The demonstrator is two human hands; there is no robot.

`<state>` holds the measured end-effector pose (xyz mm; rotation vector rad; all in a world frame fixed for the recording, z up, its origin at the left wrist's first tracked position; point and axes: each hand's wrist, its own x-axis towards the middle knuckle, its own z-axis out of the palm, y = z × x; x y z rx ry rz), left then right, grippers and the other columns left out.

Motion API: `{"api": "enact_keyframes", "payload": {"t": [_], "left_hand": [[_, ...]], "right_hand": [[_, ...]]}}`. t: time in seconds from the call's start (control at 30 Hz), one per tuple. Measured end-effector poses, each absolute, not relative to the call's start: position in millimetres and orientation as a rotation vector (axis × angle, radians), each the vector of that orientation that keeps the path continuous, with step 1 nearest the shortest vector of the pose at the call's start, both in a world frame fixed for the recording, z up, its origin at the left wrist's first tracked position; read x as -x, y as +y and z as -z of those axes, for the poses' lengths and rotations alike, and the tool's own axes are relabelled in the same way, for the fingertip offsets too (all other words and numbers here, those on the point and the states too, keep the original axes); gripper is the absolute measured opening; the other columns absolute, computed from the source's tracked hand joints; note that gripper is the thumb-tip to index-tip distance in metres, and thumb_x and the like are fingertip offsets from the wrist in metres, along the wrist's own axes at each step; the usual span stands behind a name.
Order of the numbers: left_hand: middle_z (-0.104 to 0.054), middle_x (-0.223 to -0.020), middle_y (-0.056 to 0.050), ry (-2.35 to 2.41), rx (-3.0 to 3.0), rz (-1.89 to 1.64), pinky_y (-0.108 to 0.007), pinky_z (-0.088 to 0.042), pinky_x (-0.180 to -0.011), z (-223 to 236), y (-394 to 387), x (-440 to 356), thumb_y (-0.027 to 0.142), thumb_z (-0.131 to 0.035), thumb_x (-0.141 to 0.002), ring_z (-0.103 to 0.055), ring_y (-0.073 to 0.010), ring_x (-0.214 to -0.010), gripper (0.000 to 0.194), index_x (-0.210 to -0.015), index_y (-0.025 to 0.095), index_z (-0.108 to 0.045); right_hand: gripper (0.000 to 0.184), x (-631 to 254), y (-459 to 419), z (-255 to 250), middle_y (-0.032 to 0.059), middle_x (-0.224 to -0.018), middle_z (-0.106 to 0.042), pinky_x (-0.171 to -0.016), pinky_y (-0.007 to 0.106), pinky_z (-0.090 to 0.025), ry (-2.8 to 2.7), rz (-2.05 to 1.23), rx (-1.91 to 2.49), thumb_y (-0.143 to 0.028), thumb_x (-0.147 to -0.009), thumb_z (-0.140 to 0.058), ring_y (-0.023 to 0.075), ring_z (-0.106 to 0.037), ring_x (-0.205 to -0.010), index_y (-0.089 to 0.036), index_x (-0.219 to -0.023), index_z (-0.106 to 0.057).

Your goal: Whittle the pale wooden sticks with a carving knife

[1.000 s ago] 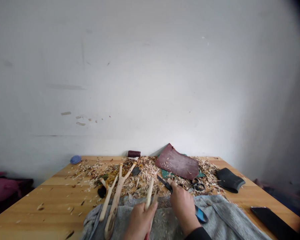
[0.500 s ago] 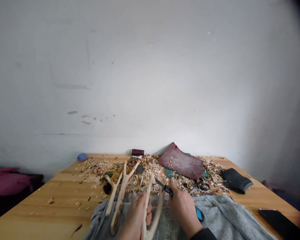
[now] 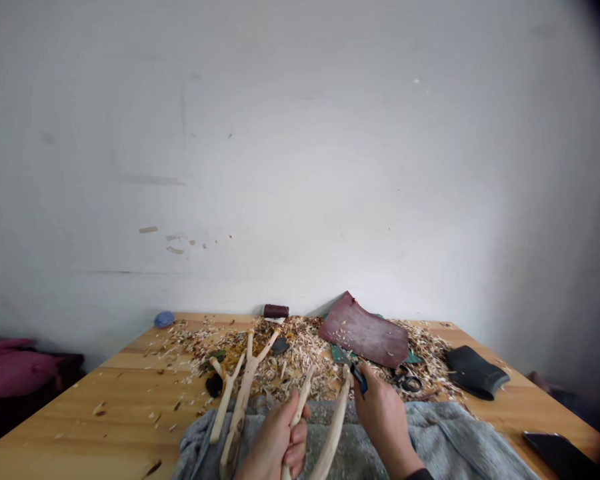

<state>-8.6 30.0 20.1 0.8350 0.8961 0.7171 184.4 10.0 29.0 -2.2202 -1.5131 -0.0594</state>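
Your right hand (image 3: 384,420) hides most of the knife (image 3: 359,377) (just a blue-and-black bit shows), and the bottom edge cuts off the forked branch (image 3: 333,433) in your left hand (image 3: 275,443).

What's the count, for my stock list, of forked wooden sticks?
3: a pale forked wooden stick in the left hand; a second and third across the grey cloth; shavings may hide more.

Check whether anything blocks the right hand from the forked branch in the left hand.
Nothing visible blocks it. The right hand grips a blue-handled knife right beside the upper tip of the forked branch held in the left hand; no other object lies between them.
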Motion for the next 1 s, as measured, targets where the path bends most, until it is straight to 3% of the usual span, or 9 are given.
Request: {"api": "enact_keyframes", "payload": {"t": [0.2,0.33,0.43,0.57,0.77,0.93,1.0], "left_hand": [[-0.033,-0.04,0.016,0.719,-0.864,-0.674,-0.019,-0.018,-0.03,-27,25,9,0.081,-0.067,-0.056,-0.016,-0.0015,-0.026,0.065,-0.08,0.022,-0.052],[-0.035,-0.04,0.015,0.657,-0.871,-0.672,-0.019,-0.017,-0.029,-26,26,11,0.061,-0.077,-0.057,-0.016,-0.0013,-0.026,0.05,-0.073,0.022,-0.048],[-0.036,-0.04,0.014,0.617,-0.804,-0.665,-0.02,-0.016,-0.028,-23,29,13,0.042,-0.073,-0.058,-0.016,-0.0021,-0.026,0.035,-0.073,0.022,-0.049],[-0.036,-0.039,0.012,0.612,-0.678,-0.687,-0.02,-0.015,-0.03,-22,29,13,0.036,-0.063,-0.061,-0.016,-0.0041,-0.028,0.025,-0.08,0.021,-0.054],[-0.046,-0.042,0.008,0.852,-0.669,-0.666,-0.021,-0.022,-0.036,-20,27,7,0.049,-0.054,-0.08,-0.035,-0.008,-0.031,0.032,-0.091,0.019,-0.059],[-0.066,-0.055,-0.004,0.995,-0.975,-0.512,-0.023,-0.038,-0.046,-23,30,20,0.046,-0.061,-0.068,-0.057,-0.0135,-0.042,0.034,-0.08,0.014,-0.063],[-0.07,-0.059,-0.007,1.009,-1.213,-0.411,-0.021,-0.031,-0.044,-28,30,29,0.038,-0.062,-0.063,-0.06,-0.0142,-0.047,0.026,-0.076,0.014,-0.063]], "right_hand": [[0.031,-181,9,-26,0.0079,-0.095,-0.076,-0.064,0.024,-0.041,-1.584,0.033,2.224,-0.015,-0.094,-0.044,0.0207,-0.072,-0.085,-0.022,-0.116,-0.063],[0.035,-162,7,-24,0.0087,-0.094,-0.075,-0.064,0.021,-0.041,-1.776,-0.03,2.101,-0.004,-0.09,-0.04,0.0175,-0.072,-0.083,-0.02,-0.106,-0.067],[0.035,-155,8,-21,0.0106,-0.099,-0.075,-0.065,0.021,-0.042,-1.878,-0.063,2.093,-0.002,-0.087,-0.042,0.0183,-0.072,-0.085,-0.019,-0.102,-0.069],[0.033,-174,12,-19,0.0089,-0.101,-0.075,-0.066,0.024,-0.043,-1.692,0.032,2.182,-0.01,-0.092,-0.041,0.0198,-0.072,-0.087,-0.021,-0.112,-0.065],[0.025,-200,13,-23,0.0108,-0.102,-0.075,-0.065,0.028,-0.042,-1.449,0.132,2.361,-0.025,-0.096,-0.044,0.0231,-0.072,-0.087,-0.021,-0.112,-0.062],[0.025,-169,8,-21,0.0078,-0.098,-0.075,-0.065,0.027,-0.04,-1.75,0.097,2.167,-0.018,-0.091,-0.049,0.0221,-0.071,-0.084,-0.022,-0.109,-0.064],[0.023,-159,5,-22,0.0073,-0.098,-0.074,-0.065,0.027,-0.039,-1.827,0.056,2.12,-0.017,-0.087,-0.051,0.0225,-0.071,-0.084,-0.022,-0.105,-0.065]]}}
